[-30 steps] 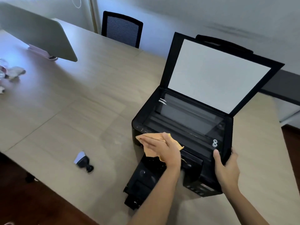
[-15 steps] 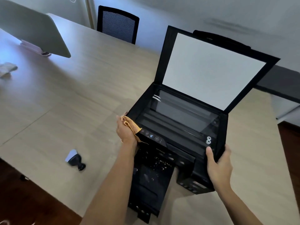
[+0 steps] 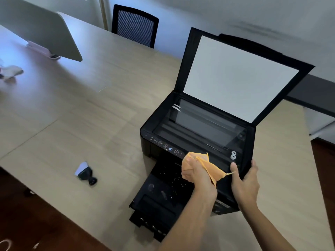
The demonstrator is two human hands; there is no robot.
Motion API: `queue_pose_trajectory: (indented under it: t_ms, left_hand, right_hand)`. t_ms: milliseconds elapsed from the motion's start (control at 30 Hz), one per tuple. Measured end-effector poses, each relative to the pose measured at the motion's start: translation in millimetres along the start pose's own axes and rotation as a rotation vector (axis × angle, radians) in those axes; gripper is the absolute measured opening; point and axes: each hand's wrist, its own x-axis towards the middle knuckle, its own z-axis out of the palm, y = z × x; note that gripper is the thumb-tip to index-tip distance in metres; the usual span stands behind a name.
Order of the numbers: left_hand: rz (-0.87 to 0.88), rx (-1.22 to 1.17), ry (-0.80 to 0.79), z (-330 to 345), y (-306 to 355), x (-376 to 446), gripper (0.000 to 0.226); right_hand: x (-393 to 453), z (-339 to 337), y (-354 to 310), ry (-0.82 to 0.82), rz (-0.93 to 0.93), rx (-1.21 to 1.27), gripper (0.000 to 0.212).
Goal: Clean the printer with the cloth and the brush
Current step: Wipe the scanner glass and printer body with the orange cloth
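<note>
A black printer stands on the wooden table with its scanner lid raised and its white underside showing. The output tray is pulled out at the front and carries pale specks. My left hand is closed around a bunched orange cloth against the printer's front edge, just right of the button strip. My right hand grips the printer's front right corner. A small black brush with white bristles lies on the table to the left of the printer.
A monitor on a stand sits at the far left, with a crumpled pale object near the left edge. A black mesh chair stands behind the table. The table's front edge runs close to the tray, with dark floor below.
My left hand carried the cloth from the printer's front left corner rightward along the front edge to the middle. My right hand kept its hold on the right corner.
</note>
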Motion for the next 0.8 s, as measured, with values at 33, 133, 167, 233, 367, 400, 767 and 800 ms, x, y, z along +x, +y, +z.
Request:
queue_pose_trajectory:
  t_ms: [33,133,167,233,367,400,767,800]
  left_hand:
    - [-0.047,0.026,-0.021,0,4,-3,0.091]
    - [0.229,0.285,0.085,-3,23,-2,0.073]
    - [0.442,0.42,0.127,-6,33,-2,0.08]
    - [0.845,0.61,0.18,-14,48,6,0.084]
    - [1.03,0.702,0.315,-35,121,43,0.076]
    - [1.035,0.71,0.329,-38,140,50,0.071]
    - [1.107,1.111,0.282,-32,50,16,0.064]
    - [1.081,1.095,0.24,-26,28,4,0.068]
  right_hand:
    - [1,0,1,0.0,0.003,0.001,0.057]
    - [2,1,2,-0.009,-0.003,0.013,0.058]
    - [1,2,2,-0.015,-0.002,0.019,0.059]
    - [3,0,3,-0.014,0.001,0.031,0.06]
    - [3,2,1,-0.008,-0.025,0.04,0.062]
    - [4,1,3,0.001,-0.025,0.034,0.062]
    - [3,1,3,-0.009,-0.009,0.035,0.065]
    - [3,1,3,-0.009,-0.006,0.03,0.066]
